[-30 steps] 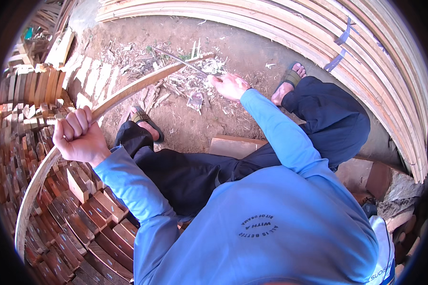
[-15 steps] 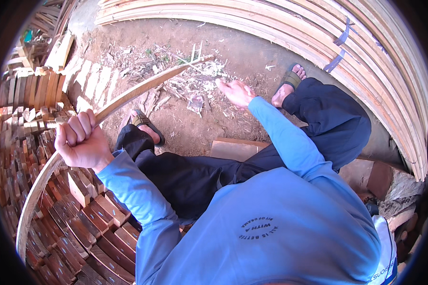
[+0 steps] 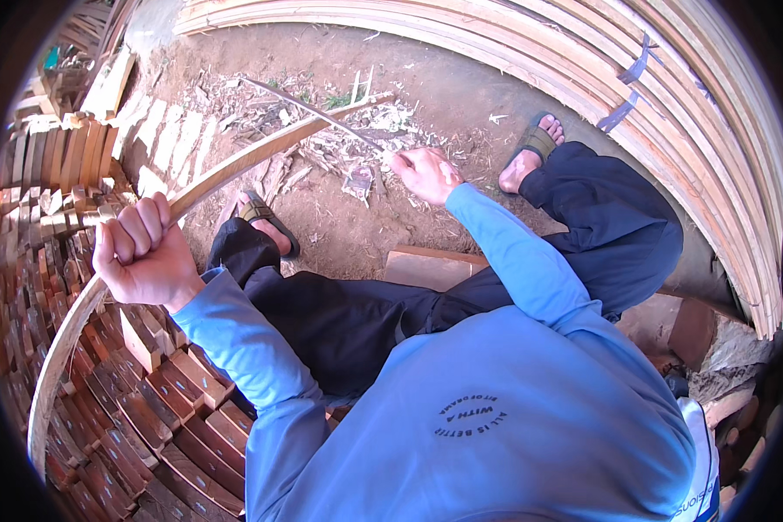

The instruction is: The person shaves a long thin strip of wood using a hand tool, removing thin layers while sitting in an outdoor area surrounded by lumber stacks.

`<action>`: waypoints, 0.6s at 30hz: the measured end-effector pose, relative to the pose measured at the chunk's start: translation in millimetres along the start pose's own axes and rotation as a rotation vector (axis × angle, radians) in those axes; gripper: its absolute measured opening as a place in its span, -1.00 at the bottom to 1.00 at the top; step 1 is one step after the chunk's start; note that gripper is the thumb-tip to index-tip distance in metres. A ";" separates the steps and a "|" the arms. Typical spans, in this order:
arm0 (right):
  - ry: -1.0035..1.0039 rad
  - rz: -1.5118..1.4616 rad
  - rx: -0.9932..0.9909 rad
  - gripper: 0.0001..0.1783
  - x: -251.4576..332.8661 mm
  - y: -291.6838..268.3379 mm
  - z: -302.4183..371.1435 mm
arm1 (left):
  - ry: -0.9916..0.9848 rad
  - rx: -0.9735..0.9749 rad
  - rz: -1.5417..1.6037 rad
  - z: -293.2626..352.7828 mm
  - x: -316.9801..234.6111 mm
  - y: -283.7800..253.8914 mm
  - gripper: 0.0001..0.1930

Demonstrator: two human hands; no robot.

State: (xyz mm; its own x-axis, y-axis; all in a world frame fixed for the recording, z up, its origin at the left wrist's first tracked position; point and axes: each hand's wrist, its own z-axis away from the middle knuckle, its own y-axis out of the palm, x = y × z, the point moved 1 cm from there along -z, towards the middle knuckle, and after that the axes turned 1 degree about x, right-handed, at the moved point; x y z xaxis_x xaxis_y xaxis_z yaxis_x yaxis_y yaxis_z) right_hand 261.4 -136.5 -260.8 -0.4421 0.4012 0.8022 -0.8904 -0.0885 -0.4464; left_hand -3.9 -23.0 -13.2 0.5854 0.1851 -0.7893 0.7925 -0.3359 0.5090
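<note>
The left hand (image 3: 143,257) is clenching 1 wooden strip (image 3: 252,154) above the ground (image 3: 357,235), the right hand's (image 3: 428,174) fingers are gripping 1 thin blade (image 3: 296,102) crossing it from here, and the work is looking underway to me, wood scraps (image 3: 357,184) lying below, the remainder not showing.

Left fingers (image 3: 133,228) tightly curled

1. Left hand (image 3: 146,259) and right hand (image 3: 428,176): two in total, left and upper centre of the frame.
2. Long wooden strip (image 3: 244,162): one, left to upper centre.
3. Slender tool (image 3: 300,103): one, upper centre.
4. Sandals (image 3: 539,137): two, upper half.
5. Purplish bands (image 3: 619,113): two, upper right.
6. Long planks (image 3: 513,59): more than five, upper right; exact count indeterminable.
7. Small wood blocks (image 3: 174,383): dozens, left side.
</note>
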 end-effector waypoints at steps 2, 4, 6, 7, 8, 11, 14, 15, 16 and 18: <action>-0.010 0.003 -0.032 -0.27 -27.5 23.0 -19.1 | 0.015 -0.017 -0.001 1.5 -11.8 3.4 -0.54; 0.321 0.030 0.000 -0.25 -41.0 1.3 -26.4 | 0.008 0.003 -0.012 -0.1 0.1 2.3 -0.54; 0.432 0.002 0.083 -0.24 -31.9 -16.3 -26.7 | 0.026 0.014 -0.065 3.3 -2.6 6.1 -0.54; 0.440 -0.022 0.066 -0.24 -20.8 -18.2 -20.5 | 0.015 0.024 -0.047 5.5 -2.5 4.3 -0.54; 0.448 -0.045 0.049 -0.25 -7.2 -16.1 -12.8 | 0.003 0.033 -0.028 6.9 -2.9 2.9 -0.54; 0.451 -0.202 0.106 -0.28 -24.1 -4.7 -16.0 | 0.014 0.037 -0.012 0.7 -2.5 3.5 -0.54; 0.222 0.024 -0.039 -0.29 -48.1 10.5 -17.9 | 0.015 0.016 -0.020 1.8 -1.5 3.2 -0.55; 0.237 0.100 -0.053 -0.29 -61.8 13.2 -25.6 | 0.015 0.025 -0.015 1.4 -0.2 4.9 -0.56; 0.256 0.175 -0.068 -0.30 -69.7 13.5 -28.2 | 0.013 0.035 -0.009 2.2 -0.7 6.6 -0.56; 0.313 0.296 -0.070 -0.31 -59.9 7.6 -23.7 | 0.014 0.020 -0.019 4.0 -2.5 4.1 -0.56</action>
State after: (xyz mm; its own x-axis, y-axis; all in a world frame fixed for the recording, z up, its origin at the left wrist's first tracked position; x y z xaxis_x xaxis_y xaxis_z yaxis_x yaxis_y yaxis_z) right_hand 283.7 -139.6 -321.7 -0.6134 0.6259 0.4817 -0.7162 -0.1838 -0.6733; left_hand -2.8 -28.6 -10.5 0.5731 0.2046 -0.7936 0.7998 -0.3509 0.4870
